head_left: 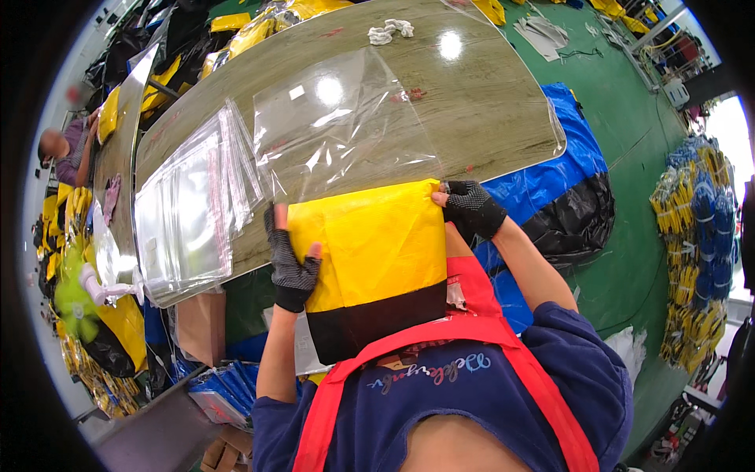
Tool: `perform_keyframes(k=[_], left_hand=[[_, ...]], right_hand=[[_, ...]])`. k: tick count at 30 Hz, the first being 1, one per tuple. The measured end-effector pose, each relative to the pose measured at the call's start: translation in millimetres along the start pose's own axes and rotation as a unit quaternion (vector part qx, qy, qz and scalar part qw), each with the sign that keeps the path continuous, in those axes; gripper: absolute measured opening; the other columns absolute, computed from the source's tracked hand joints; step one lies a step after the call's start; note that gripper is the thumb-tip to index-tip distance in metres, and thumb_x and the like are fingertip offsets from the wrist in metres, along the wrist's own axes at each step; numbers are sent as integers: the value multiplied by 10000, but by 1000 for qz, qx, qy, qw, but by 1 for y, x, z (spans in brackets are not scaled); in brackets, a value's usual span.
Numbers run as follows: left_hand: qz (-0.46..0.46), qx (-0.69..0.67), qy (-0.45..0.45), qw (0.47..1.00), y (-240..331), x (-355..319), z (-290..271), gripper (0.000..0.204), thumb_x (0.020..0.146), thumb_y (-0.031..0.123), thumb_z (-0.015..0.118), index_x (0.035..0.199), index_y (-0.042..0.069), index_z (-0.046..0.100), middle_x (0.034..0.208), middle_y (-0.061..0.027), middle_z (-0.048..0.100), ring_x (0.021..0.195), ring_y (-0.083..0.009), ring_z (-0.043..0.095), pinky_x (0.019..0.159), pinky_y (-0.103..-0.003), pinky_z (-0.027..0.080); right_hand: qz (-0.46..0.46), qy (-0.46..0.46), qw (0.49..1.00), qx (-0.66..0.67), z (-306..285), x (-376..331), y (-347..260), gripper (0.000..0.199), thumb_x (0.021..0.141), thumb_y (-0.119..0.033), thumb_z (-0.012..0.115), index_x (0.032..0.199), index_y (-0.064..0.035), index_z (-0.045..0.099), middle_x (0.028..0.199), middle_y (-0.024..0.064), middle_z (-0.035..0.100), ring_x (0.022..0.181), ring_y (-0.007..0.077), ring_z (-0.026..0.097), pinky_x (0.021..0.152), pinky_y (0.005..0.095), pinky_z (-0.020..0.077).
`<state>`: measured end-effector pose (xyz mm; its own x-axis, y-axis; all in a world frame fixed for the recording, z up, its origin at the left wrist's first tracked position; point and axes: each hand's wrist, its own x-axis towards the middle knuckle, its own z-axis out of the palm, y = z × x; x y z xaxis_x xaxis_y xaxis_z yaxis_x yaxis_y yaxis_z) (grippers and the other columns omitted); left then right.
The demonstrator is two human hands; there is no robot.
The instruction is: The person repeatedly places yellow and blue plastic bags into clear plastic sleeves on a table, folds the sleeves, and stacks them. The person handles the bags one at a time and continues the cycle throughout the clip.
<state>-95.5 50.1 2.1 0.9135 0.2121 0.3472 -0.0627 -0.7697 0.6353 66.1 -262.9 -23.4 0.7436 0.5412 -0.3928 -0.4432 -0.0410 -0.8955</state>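
Observation:
A folded yellow-and-black sheet (pixel 376 244) is held up in front of my body at the near table edge, its yellow part above a black band. My right hand (pixel 473 208), in a dark fingerless glove, pinches its upper right corner. At its left side, my left hand (pixel 292 263), gloved the same way, has the thumb over the front and the fingers around the edge; the fingertips are slightly blurred. Just beyond the sheet a clear plastic bag (pixel 346 126) lies flat on the table. To the left rests a stack of clear bags (pixel 185 216).
The wood-patterned table (pixel 480 94) has a crumpled white glove (pixel 390 31) at its far side. Blue-and-black bundles (pixel 566 189) lie at its right. Tied bundles (pixel 692 252) stand farther right. A small green fan (pixel 75 295) and another person (pixel 71 149) are at the left.

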Motion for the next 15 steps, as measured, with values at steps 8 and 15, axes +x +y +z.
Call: perform_keyframes(k=[8, 15], left_hand=[[-400, -493, -88, 768, -20, -31, -20, 498, 868, 223, 656, 1295, 23, 494, 1194, -82, 595, 1044, -188, 581, 922, -306, 449], [-445, -403, -68, 797, -19, -84, 30, 451, 894, 395, 614, 1113, 1, 629, 997, -80, 664, 883, -150, 595, 774, -309, 470]], right_hand=[[-241, 202, 866, -390, 54, -57, 46, 359, 948, -290, 477, 729, -24, 576, 638, 221, 541, 629, 416, 557, 549, 463, 431], [-164, 83, 894, -408, 11, -73, 41, 330, 935, -300, 529, 973, 9, 638, 716, 237, 597, 666, 367, 626, 618, 385, 484]])
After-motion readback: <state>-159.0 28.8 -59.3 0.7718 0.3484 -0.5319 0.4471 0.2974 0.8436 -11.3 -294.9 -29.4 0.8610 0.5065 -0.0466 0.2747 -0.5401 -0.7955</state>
